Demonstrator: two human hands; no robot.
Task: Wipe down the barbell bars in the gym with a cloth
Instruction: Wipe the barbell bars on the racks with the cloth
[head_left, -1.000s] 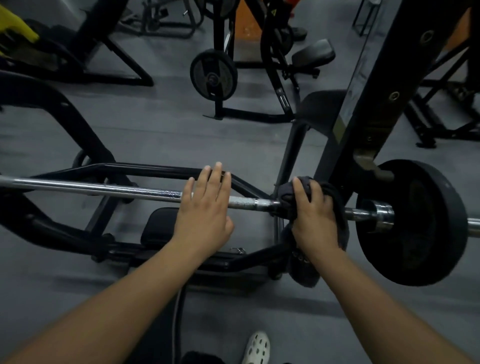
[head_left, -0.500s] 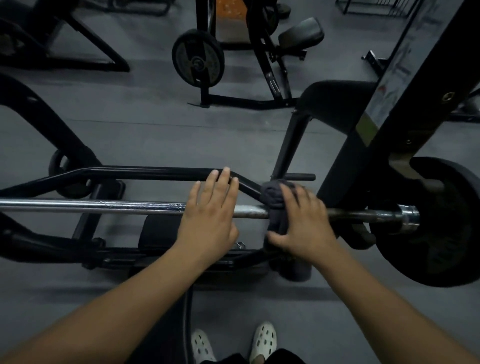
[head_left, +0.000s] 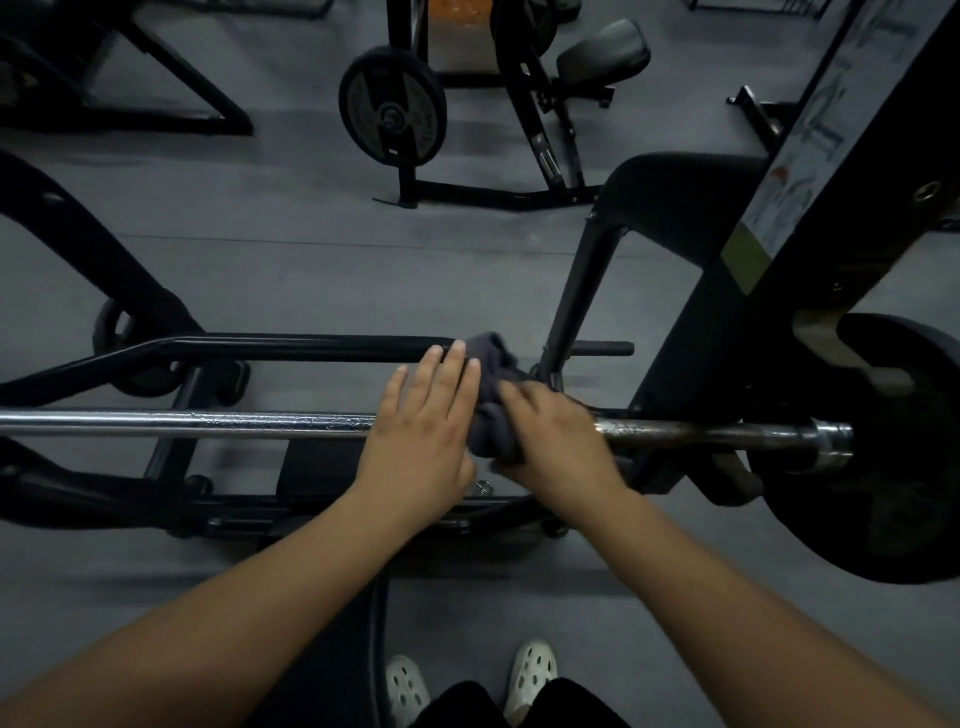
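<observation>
Mid-wipe on barbell bar (head_left: 208, 423), racked crosswise before me. My right hand (head_left: 556, 441) curls cloth (head_left: 491, 415) round bar. My left hand (head_left: 421, 441) lies flat on bar, fingers straight, touching cloth. Next, I judge: shift left hand aside, slide cloth along shaft.

We see a dull grey floor (head_left: 291, 218) under dim light, with a faint seam running across it. A black machine frame (head_left: 88, 249) stands at the left. Farther off a weight plate (head_left: 392, 106) hangs on a stand near a padded seat (head_left: 605, 49) (an orange panel (head_left: 452, 10) shows behind). A black upright post (head_left: 810, 197) bearing a sticker rises at the right.
</observation>
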